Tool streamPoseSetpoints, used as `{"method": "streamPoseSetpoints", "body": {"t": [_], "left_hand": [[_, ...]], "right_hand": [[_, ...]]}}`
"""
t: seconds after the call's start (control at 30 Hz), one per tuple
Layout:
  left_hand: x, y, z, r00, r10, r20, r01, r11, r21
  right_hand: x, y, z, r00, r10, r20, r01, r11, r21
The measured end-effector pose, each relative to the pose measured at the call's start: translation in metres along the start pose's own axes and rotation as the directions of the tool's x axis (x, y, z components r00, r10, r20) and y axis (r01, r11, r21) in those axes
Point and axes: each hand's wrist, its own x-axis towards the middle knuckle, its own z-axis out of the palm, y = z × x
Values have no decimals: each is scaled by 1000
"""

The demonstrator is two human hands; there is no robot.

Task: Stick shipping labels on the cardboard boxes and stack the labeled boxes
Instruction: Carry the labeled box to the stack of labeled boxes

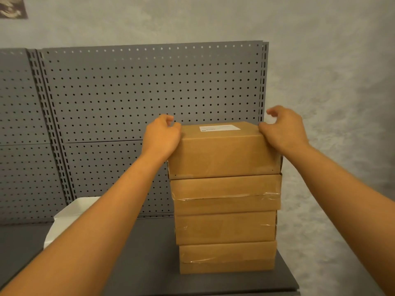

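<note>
Item: stack of plain brown cardboard boxes (226, 227) on my dark grey shelf (149, 263), four it seems — seams are hard to count. Top brown cardboard box (224, 155) carries a white rectangular shipping label (219, 127) on its upper face. My left hand (163, 135) and right hand (283, 131) flank its top corners, fingers loosely curled, gripping nothing. Grey pegboard (128, 92) behind; white sheets (70, 212) at left.

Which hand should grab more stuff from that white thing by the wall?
Probably the left hand. It's on the side of the top box nearest the white object. The right hand would have to cross the stack.
</note>
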Motion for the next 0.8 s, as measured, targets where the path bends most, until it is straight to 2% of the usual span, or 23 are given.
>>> {"method": "streamPoseSetpoints", "body": {"t": [0.03, 0.1, 0.2, 0.33, 0.5, 0.6, 0.8], "left_hand": [[-2, 2, -4, 998, 60, -16, -60, 998, -10], [-7, 6, -13, 985, 172, -4, -172, 985, -23], [-14, 1, -28, 955, 295, 8, -295, 953, 68], [-24, -30, -58, 928, 372, -21, -349, 888, 300], [-47, -89, -102, 931, 359, 61, -332, 770, 545], [-56, -130, -129, 937, 333, 104, -319, 698, 641], [-55, -222, -196, 931, 269, 248, -353, 479, 804]], "right_hand": [[-2, -7, 0, 992, -109, -65, 105, 993, -60], [-8, -28, 3, 951, -288, -114, 283, 957, -58], [-28, -73, 19, 881, -473, -20, 474, 879, 49], [-65, -125, 58, 777, -626, 73, 615, 778, 128], [-119, -159, 115, 700, -693, 172, 668, 721, 185], [-139, -171, 152, 649, -709, 275, 708, 695, 121], [-175, -196, 230, 647, -610, 457, 702, 710, -47]]}}
